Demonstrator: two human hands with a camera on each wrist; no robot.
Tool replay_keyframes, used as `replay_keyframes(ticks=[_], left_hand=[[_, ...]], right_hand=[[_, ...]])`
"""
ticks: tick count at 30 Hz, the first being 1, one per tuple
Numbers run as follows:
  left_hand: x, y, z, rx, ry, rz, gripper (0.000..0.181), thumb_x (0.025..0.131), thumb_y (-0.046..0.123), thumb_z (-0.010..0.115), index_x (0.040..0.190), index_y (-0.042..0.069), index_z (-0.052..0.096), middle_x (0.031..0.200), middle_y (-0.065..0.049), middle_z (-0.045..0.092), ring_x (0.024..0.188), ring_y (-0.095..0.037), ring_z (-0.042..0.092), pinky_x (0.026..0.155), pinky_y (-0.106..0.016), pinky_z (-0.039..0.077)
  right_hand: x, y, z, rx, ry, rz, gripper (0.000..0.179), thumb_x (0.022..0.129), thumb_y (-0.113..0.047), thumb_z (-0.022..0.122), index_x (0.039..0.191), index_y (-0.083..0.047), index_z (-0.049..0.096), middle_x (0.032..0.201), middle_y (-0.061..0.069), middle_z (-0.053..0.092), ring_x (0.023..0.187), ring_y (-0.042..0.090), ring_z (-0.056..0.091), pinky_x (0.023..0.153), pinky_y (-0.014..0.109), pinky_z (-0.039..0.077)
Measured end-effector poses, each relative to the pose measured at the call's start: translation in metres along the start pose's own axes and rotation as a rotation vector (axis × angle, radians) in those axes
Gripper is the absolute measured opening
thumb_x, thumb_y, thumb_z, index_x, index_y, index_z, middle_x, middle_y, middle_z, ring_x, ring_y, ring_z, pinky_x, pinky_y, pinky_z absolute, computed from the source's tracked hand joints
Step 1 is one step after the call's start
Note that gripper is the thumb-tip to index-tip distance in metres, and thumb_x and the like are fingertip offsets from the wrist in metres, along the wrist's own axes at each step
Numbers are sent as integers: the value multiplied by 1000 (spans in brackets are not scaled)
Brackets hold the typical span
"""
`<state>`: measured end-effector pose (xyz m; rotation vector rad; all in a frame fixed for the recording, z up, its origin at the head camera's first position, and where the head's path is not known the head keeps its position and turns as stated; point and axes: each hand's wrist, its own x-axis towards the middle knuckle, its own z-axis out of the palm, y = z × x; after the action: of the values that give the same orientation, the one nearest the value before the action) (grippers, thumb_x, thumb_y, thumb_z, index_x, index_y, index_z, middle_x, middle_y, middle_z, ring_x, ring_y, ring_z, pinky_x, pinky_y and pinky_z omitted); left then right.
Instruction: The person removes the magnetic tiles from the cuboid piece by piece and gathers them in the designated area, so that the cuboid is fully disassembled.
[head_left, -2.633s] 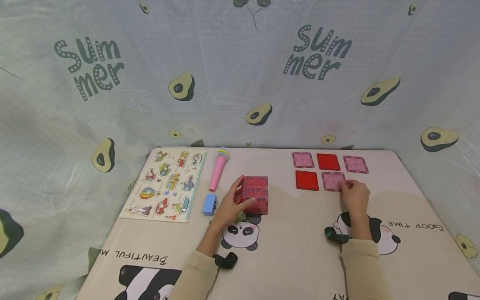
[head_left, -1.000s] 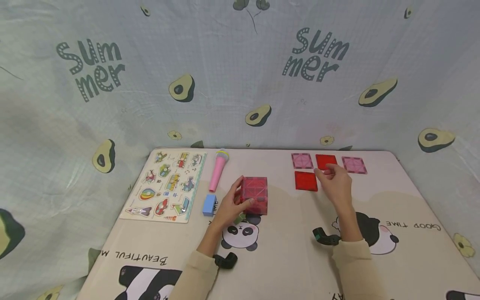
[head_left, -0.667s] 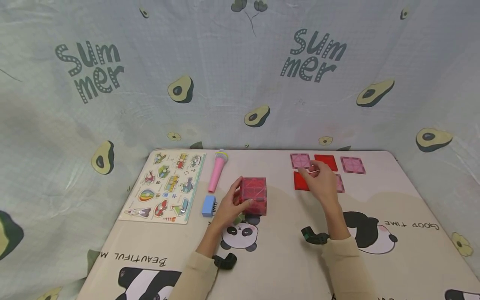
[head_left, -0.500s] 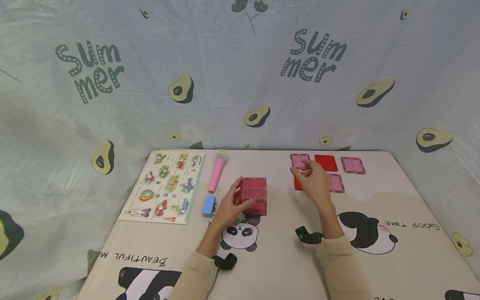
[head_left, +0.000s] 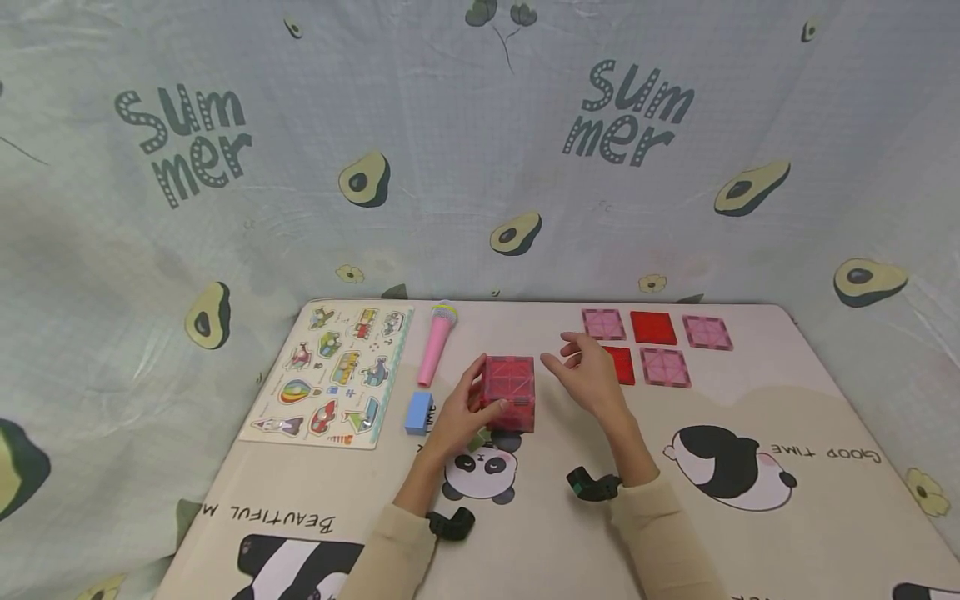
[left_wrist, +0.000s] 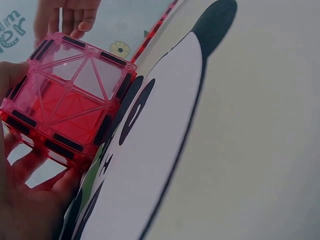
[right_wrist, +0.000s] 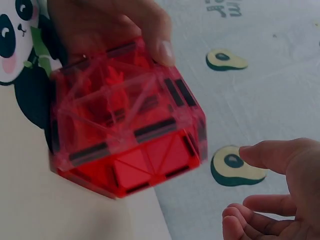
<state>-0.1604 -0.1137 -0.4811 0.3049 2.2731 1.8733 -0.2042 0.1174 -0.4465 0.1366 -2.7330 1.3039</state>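
A cube of see-through pink and red magnetic tiles (head_left: 510,392) stands on the table. My left hand (head_left: 459,417) grips it from the left, its thumb on the near side; the left wrist view shows the cube's pink latticed face and dark magnet strips. To the cube's right, my right hand (head_left: 588,375) hangs with thumb and fingers apart and nothing between them. The right wrist view shows that right hand (right_wrist: 280,195) apart from the cube (right_wrist: 125,115). Several flat square tiles lie beyond it: pink (head_left: 664,367) and red (head_left: 654,327) ones, one red tile (head_left: 622,367) partly hidden by the hand.
On the left lie a picture puzzle board (head_left: 330,375), a pink toy microphone (head_left: 437,343) and a blue block (head_left: 419,413). The panda-printed table cover (head_left: 555,533) meets a hanging cloth (head_left: 450,167) at the back edge.
My right hand has left the pink tile at the lower right of the group and moved left, near the cube. The tiles and my left hand with the cube stay in place.
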Motion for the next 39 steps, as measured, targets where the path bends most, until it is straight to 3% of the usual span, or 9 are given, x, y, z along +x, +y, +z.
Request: replay_keyframes(ticks=[6,11,14,22,30,39], left_hand=[[0,1,0,14,1,-5,86,94,22,69,162,17,17,165,-12,27,148,-37,37,116,-50,40],[9,-18,2,13,24,-16,87,94,21,70,162,19,16,166,-10,25,149,-37,35,115,-51,41],[13,-29,3,12,45,-14,87,93,22,71,162,25,17,166,-7,26,150,-35,35,115,-50,40],[13,-34,4,17,68,21,84,91,30,73,158,36,24,164,-2,31,147,-33,40,111,-49,45],[14,-34,3,21,61,29,87,91,33,74,160,27,21,164,-3,31,146,-34,41,110,-48,46],[14,-33,3,10,63,33,88,90,32,75,160,25,22,163,-3,32,145,-34,42,111,-48,45]], right_hand=[[-2,-4,12,-19,-62,-27,59,91,-33,72,139,-3,56,110,15,67,91,24,62,78,35,61],[-3,-6,20,-36,-104,-47,58,91,-33,72,138,-2,57,105,13,69,87,22,62,73,31,60],[-3,-7,23,-44,-130,-48,57,91,-33,73,137,-2,57,101,11,70,84,20,61,74,31,59],[-7,-11,25,-38,-156,-50,55,92,-28,73,137,-2,57,89,10,68,73,17,56,69,29,58],[-6,-10,28,-3,-148,-47,50,92,-26,72,135,-4,59,86,9,67,71,17,53,62,22,51],[-5,-8,30,28,-133,-45,46,93,-25,71,134,-6,61,85,9,65,71,17,53,60,22,49]])
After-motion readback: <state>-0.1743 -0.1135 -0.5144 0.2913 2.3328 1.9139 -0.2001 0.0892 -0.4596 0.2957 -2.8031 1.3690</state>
